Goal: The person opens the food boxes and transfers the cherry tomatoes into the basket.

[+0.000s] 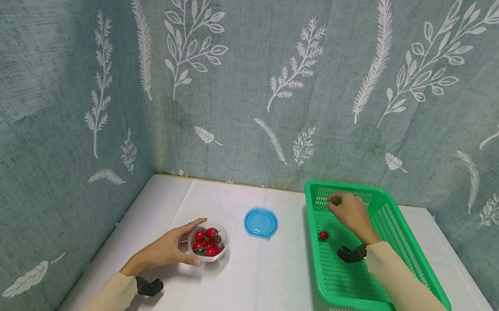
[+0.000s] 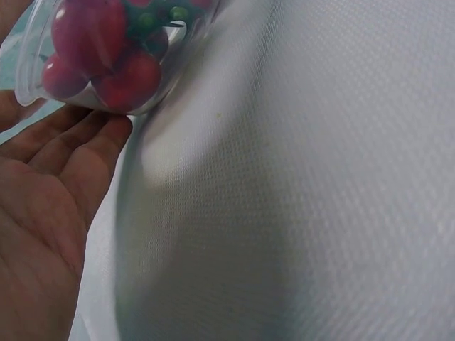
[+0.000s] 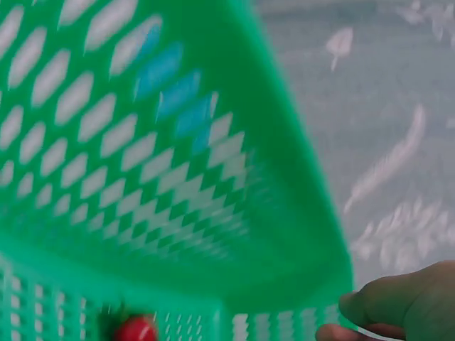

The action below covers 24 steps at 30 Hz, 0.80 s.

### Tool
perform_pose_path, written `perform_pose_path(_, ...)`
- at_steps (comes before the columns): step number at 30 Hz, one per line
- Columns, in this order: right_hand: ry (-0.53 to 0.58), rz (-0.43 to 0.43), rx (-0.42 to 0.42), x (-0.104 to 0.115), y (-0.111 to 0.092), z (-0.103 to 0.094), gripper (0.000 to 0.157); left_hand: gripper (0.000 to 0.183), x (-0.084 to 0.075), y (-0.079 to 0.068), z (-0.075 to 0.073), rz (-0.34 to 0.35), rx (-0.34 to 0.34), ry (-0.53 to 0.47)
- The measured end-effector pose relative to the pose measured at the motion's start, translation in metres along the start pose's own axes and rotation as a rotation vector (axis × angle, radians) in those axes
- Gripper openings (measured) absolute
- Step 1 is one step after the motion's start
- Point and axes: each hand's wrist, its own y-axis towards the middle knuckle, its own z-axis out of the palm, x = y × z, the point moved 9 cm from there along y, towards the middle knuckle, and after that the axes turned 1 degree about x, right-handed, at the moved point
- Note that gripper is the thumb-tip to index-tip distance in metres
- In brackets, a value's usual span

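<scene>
A small clear plastic container (image 1: 227, 245) full of cherry tomatoes (image 1: 212, 233) stands at the left of the white table. My left hand (image 1: 171, 246) holds it from the left, thumb at the near side and forefinger at the far side. In the left wrist view, fingertips (image 2: 117, 128) reach the container's wall low down. My right hand (image 1: 350, 211) hovers over the far part of a green plastic basket (image 1: 322, 299), its fingers loosely bent and no thing visible between them. A single cherry tomato (image 1: 323, 235) lies in the basket, near its left wall.
A blue lid (image 1: 261, 223) lies on the white table (image 1: 236, 286) between the container and the basket. Behind and at both sides rise grey-blue cloth walls (image 1: 241, 144) with white leaf prints. The basket's raised rim (image 1: 409, 243) passes beneath my right forearm.
</scene>
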Motion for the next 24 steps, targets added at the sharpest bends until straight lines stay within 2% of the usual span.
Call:
perform_pose_path(4, 0.010, -0.057, -0.016, 0.027, 0.001, -0.002, 0.023, 0.109, -0.002, 0.000, -0.002, 0.001, -0.009, 0.019)
perform_pose_path(8, 0.038, -0.100, 0.015, 0.051, 0.000, 0.005, 0.021, 0.110, -0.002, -0.001, -0.002, -0.003, -0.012, 0.032)
perform_pose_path(16, 0.113, -0.163, 0.100, 0.094, -0.004, 0.030, 0.017, 0.109, -0.002, -0.001, 0.000, -0.002, -0.006, 0.017)
perform_pose_path(24, 0.155, -0.244, 0.151, 0.131, -0.008, 0.053, 0.017, 0.109, -0.003, -0.001, -0.002, 0.001, -0.015, 0.029)
